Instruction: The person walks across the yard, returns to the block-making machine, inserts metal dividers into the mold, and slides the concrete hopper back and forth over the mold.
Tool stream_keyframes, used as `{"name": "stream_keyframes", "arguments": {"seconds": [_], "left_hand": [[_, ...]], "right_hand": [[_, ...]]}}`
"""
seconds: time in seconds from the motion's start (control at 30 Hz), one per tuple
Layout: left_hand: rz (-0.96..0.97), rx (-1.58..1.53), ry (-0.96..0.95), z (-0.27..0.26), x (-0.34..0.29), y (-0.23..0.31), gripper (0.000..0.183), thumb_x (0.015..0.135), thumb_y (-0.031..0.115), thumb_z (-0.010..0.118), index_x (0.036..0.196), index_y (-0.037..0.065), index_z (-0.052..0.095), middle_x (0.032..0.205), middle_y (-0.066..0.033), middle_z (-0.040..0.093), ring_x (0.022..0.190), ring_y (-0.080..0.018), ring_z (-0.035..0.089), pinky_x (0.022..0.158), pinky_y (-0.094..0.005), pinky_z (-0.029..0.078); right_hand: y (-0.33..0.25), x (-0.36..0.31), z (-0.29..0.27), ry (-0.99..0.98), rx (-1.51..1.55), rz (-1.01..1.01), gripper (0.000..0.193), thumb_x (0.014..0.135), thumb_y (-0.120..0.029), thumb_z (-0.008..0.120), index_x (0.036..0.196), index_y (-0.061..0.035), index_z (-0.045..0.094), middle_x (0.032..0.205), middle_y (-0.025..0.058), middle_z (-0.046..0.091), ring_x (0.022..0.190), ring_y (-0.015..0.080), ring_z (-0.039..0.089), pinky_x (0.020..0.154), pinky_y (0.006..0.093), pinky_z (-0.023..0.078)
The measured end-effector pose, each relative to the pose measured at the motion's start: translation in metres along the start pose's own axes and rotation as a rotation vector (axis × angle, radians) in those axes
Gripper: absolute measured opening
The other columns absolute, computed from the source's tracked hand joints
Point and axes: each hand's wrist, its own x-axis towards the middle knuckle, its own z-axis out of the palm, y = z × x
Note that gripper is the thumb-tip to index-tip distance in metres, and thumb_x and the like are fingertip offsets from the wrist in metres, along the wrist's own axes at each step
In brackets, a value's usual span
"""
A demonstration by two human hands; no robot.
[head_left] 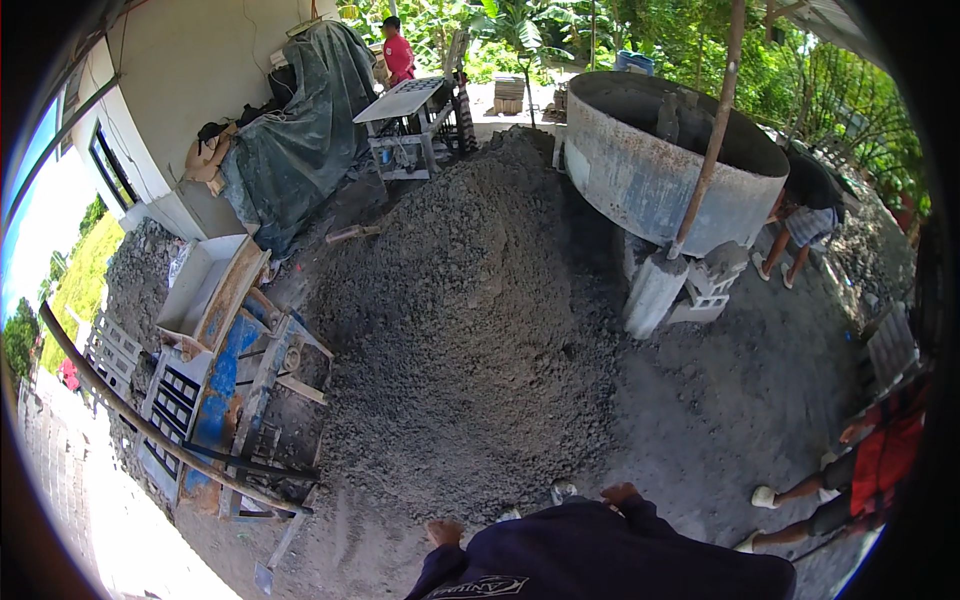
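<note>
A large heap of grey sand or cement mix [470, 330] lies in front of me. My left hand [445, 533] shows at the end of a dark sleeve, by the near left foot of the heap. Past the other sleeve, my right hand [620, 495] is near the heap's front right foot. Both hands are small and partly hidden, so how their fingers lie is unclear. No tool shows in either one. Closest to them is the loose material, and I cannot see either hand touching it.
A block-moulding machine with blue paint [222, 372] stands left. Back right is a big round metal mixing drum [660, 180] on concrete supports, with a post [712, 150] before it. One person in red-and-black clothing [885, 455] stands right; others are by the drum and far back.
</note>
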Motion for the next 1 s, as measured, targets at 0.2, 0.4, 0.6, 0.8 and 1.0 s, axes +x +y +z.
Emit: {"name": "stream_keyframes", "arguments": {"seconds": [0.2, 0.4, 0.6, 0.8, 1.0], "left_hand": [[0.469, 0.720, 0.613, 0.035, 0.015, 0.004, 0.017, 0.068, 0.015, 0.063, 0.061, -0.001, 0.061, 0.056, -0.0115, 0.060, 0.046, -0.0207, 0.057, 0.047, -0.0343, 0.047], [0.358, 0.699, 0.651, 0.006, 0.027, 0.020, 0.031, 0.080, 0.019, 0.058, 0.058, -0.004, 0.054, 0.056, -0.0126, 0.057, 0.039, -0.0179, 0.049, 0.036, -0.0278, 0.037], [0.313, 0.849, 0.636, 0.028, 0.001, 0.030, 0.047, 0.080, 0.037, 0.051, 0.054, -0.001, 0.060, 0.060, -0.0099, 0.063, 0.048, -0.0192, 0.060, 0.046, -0.0354, 0.048], [0.425, 1.184, 0.653, -0.061, 0.038, 0.027, 0.019, 0.067, 0.022, 0.057, 0.051, 0.013, 0.060, 0.055, -0.0020, 0.060, 0.050, -0.0205, 0.059, 0.047, -0.0367, 0.044], [0.650, 1.199, 0.593, -0.055, 0.027, 0.024, 0.018, 0.068, 0.016, 0.055, 0.050, 0.011, 0.056, 0.054, -0.0032, 0.058, 0.047, -0.0215, 0.055, 0.045, -0.0379, 0.042]], "right_hand": [[0.023, 0.006, 0.011, 0.040, -0.169, -0.167, 0.028, 0.075, -0.036, 0.055, 0.093, -0.0161, 0.062, 0.084, 0.0058, 0.065, 0.080, 0.0232, 0.063, 0.065, 0.0380, 0.050], [-0.013, -0.021, -0.001, -0.032, -0.499, -0.245, 0.025, 0.076, -0.034, 0.054, 0.095, -0.0192, 0.061, 0.089, 0.0048, 0.064, 0.082, 0.0255, 0.062, 0.066, 0.0393, 0.050], [-0.006, -0.026, 0.014, -0.008, -0.413, -0.205, 0.021, 0.076, -0.031, 0.056, 0.094, -0.0213, 0.058, 0.085, 0.0077, 0.063, 0.081, 0.0293, 0.062, 0.061, 0.0439, 0.049], [-0.029, -0.024, 0.010, -0.052, -0.607, -0.244, 0.019, 0.072, -0.031, 0.057, 0.086, -0.0192, 0.062, 0.088, 0.0044, 0.064, 0.085, 0.0264, 0.062, 0.068, 0.0384, 0.050], [-0.004, -0.001, 0.031, -0.024, -0.302, -0.158, 0.022, 0.074, -0.032, 0.056, 0.092, -0.0196, 0.062, 0.089, 0.0060, 0.064, 0.082, 0.0262, 0.062, 0.066, 0.0390, 0.050]]}}
